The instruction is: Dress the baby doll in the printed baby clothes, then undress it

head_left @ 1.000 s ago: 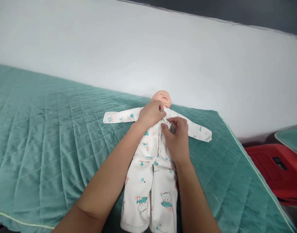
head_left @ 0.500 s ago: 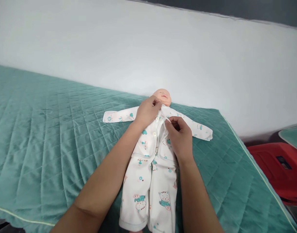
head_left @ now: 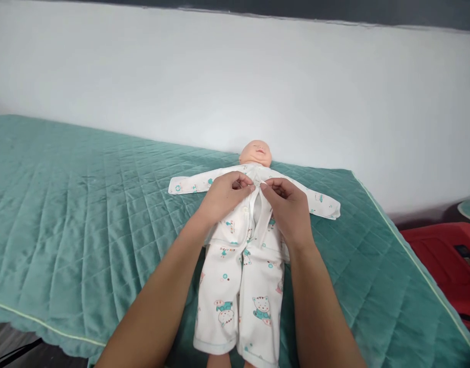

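A baby doll (head_left: 255, 152) lies face up on a teal quilted mat (head_left: 85, 204), its head toward the white wall. It wears a white printed romper (head_left: 242, 286) with both sleeves spread sideways. My left hand (head_left: 223, 197) pinches the left front edge of the romper at the chest. Opposite it, my right hand (head_left: 288, 207) pinches the right front edge, fingertips almost meeting the left ones. Below my hands the front placket gapes a little. The doll's feet are hidden at the lower border of the view.
A white wall (head_left: 235, 76) rises directly behind the mat. A red plastic object (head_left: 445, 266) lies on the floor to the right, past the mat's edge. The mat's near edge (head_left: 35, 319) runs along the lower left.
My left hand has come down from the doll's neck to the chest. Both hands now face each other, drawing the two front edges together. The view shifted slightly.
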Action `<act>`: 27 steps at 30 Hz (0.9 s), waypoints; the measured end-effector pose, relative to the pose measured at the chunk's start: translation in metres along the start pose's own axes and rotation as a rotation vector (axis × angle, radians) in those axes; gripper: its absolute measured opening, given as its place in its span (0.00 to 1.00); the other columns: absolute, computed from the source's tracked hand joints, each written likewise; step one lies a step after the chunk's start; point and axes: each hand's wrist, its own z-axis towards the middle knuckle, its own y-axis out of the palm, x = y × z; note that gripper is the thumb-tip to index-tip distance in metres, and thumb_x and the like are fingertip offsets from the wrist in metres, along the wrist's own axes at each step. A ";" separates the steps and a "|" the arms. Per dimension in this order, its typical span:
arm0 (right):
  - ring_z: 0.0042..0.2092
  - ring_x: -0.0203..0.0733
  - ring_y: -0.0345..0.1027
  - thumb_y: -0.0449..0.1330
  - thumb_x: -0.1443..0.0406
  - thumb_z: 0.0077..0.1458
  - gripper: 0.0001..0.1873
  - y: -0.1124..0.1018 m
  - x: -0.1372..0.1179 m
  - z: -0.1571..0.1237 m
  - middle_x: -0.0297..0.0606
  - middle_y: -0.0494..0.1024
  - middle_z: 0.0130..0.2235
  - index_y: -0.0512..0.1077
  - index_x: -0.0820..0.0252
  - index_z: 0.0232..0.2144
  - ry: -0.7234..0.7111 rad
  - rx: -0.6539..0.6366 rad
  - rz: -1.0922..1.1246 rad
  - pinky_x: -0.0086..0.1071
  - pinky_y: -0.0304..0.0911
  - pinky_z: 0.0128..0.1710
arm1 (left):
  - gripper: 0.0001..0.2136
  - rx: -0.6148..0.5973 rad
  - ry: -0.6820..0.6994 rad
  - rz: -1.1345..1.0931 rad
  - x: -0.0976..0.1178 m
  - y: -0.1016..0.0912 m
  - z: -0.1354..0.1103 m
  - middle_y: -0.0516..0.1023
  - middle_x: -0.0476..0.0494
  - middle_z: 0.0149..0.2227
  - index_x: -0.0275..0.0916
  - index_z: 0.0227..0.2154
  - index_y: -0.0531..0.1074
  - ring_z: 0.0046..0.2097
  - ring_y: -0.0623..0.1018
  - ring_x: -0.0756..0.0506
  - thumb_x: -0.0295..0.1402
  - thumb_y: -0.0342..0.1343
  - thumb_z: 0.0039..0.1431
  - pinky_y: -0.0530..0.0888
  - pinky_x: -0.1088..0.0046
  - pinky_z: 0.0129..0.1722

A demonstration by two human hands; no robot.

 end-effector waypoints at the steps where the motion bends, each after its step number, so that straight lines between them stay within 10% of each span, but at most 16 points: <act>1: 0.31 0.35 0.62 0.65 0.57 0.54 0.10 0.001 -0.002 -0.001 0.32 0.74 0.29 0.77 0.57 0.31 -0.002 -0.010 -0.039 0.31 0.59 0.33 | 0.05 -0.018 -0.011 -0.004 0.000 -0.002 -0.002 0.76 0.50 0.31 0.39 0.33 0.75 0.31 0.71 0.51 0.35 0.60 0.56 0.65 0.75 0.31; 15: 0.38 0.40 0.70 0.67 0.56 0.51 0.14 -0.001 0.012 -0.008 0.36 0.80 0.37 0.81 0.56 0.39 0.010 -0.024 0.076 0.37 0.65 0.43 | 0.11 -0.037 0.008 -0.344 0.001 0.006 -0.002 0.77 0.48 0.28 0.38 0.30 0.73 0.29 0.74 0.52 0.41 0.63 0.56 0.67 0.75 0.30; 27: 0.34 0.36 0.64 0.65 0.57 0.53 0.14 0.000 0.014 -0.008 0.33 0.76 0.33 0.80 0.56 0.40 -0.008 -0.033 0.002 0.35 0.63 0.41 | 0.04 -0.034 -0.075 -0.073 0.002 -0.006 -0.006 0.70 0.53 0.22 0.39 0.31 0.74 0.23 0.67 0.53 0.33 0.62 0.55 0.63 0.75 0.24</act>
